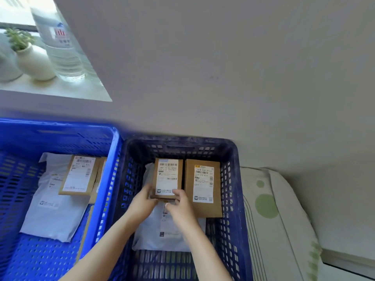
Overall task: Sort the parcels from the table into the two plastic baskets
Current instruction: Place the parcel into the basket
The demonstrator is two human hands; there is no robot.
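Note:
Two plastic baskets stand side by side below me: a bright blue basket [60, 134] on the left and a dark blue basket [233, 159] on the right. Inside the dark one, my left hand [142, 201] and my right hand [180, 205] both grip the near end of a small cardboard box [167, 175] with a white label. It sits beside a larger cardboard box [203, 185] and over a grey mailer bag [162, 232]. The bright basket holds a labelled cardboard box [79, 175] lying on a grey mailer bag [52, 209].
A windowsill at top left carries a water bottle [60, 47] and a small potted plant [30, 57]. A white cushion with green dots [274, 209] lies right of the dark basket. A plain wall fills the background.

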